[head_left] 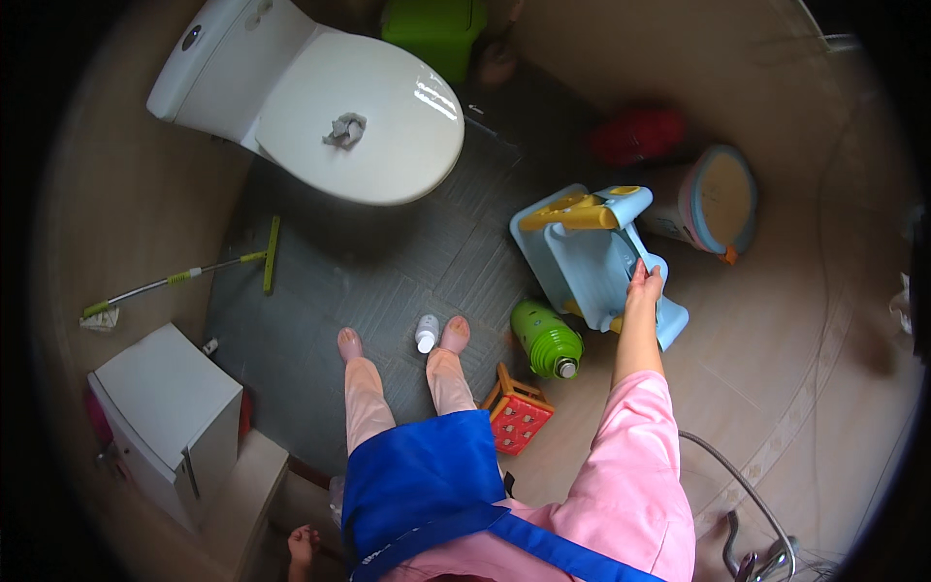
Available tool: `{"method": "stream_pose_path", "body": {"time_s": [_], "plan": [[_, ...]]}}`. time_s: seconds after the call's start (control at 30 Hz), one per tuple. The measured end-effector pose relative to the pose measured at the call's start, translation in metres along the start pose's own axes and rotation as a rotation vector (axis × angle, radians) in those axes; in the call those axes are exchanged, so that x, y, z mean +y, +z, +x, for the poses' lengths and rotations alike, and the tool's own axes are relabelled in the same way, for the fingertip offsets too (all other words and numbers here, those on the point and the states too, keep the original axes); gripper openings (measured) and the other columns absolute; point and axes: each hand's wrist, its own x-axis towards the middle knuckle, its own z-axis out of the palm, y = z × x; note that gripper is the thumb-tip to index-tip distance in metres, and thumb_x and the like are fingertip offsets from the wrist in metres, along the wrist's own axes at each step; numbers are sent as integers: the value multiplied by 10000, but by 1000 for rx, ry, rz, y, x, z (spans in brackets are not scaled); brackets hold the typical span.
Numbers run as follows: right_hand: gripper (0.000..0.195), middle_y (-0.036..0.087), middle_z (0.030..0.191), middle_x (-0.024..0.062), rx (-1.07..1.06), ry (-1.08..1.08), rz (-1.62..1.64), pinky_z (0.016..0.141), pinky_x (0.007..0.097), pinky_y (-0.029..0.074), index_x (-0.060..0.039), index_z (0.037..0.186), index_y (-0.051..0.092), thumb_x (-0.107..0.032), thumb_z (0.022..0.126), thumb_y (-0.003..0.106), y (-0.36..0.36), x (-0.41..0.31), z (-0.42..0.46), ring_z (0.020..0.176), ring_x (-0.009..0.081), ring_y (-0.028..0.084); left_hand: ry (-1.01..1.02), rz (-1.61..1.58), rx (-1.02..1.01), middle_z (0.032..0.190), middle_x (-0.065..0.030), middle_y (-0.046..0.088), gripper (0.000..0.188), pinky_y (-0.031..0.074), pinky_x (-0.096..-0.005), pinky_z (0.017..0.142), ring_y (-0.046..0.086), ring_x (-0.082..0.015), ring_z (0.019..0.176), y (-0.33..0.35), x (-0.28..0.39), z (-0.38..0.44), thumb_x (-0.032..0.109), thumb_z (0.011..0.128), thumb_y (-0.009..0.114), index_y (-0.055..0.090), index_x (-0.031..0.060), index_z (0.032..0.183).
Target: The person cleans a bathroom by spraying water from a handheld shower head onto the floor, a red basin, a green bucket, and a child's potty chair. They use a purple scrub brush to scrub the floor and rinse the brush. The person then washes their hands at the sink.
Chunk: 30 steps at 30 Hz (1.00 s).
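My right hand (644,282) grips the edge of a light-blue plastic child's seat (582,262) with yellow parts. The seat is tilted in front of the tiled wall, on my right. Just left of its lower end is a green vacuum flask (545,340) with a metal-coloured top. Down at the lower left rim, my left hand (302,543) shows small, its fingers loosely bent with nothing visible in them. Between my feet, close to the right one, a white plastic bottle (427,335) is on the dark tiled floor (305,313).
Ahead is a toilet (393,145), crumpled paper (345,131) on its closed lid. A squeegee (182,276) leans at left above a white cabinet (174,393). A small red-topped stool (518,422) is beside my right leg. A lidded bucket (720,196), red object (636,136) and green bin (436,33) line the wall.
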Motion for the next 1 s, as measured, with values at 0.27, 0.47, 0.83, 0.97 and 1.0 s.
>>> {"method": "stream_pose_path", "body": {"time_s": [0.27, 0.47, 0.83, 0.97, 1.0], "plan": [[368, 493, 1073, 251, 206, -195, -1, 771, 408, 552, 166, 1120, 357, -142, 922, 387, -18, -4, 65, 916, 371, 576, 81, -10, 16, 707, -57, 592, 81, 485, -268, 491, 565, -151, 569, 6, 24, -19, 121, 885, 513, 574, 69, 874], [403, 482, 1046, 233, -27, -440, -1000, 746, 391, 555, 130, 1144, 355, -148, 881, 482, -45, -28, 129, 888, 319, 553, 76, 90, 18, 573, 12, 463, 221, 357, -226, 401, 434, -83, 477, 11, 21, -39, 228, 911, 485, 496, 104, 728], [622, 382, 1342, 74, -333, -48, -577, 924, 421, 399, -45, 1329, 306, -401, 869, 527, -1, -46, 66, 1162, 257, 450, -25, 189, 95, 746, 2, 561, 70, 454, -218, 583, 520, -82, 649, 33, 46, -43, 117, 873, 531, 573, 62, 884], [499, 406, 1340, 94, -720, 133, -1245, 949, 443, 349, -85, 1222, 479, -388, 838, 579, -40, -22, -23, 1190, 225, 425, 190, 368, 133, 870, -34, 611, 171, 433, -225, 734, 546, -100, 802, 16, -21, -14, 118, 839, 563, 591, 18, 974], [496, 419, 1328, 106, -918, -322, -1881, 963, 457, 332, -96, 1214, 490, -384, 824, 591, -68, -16, -39, 1204, 235, 414, 200, 367, 149, 899, -55, 619, 216, 424, -251, 801, 553, -127, 851, 16, -25, -7, 136, 835, 564, 590, 16, 1011]]}}
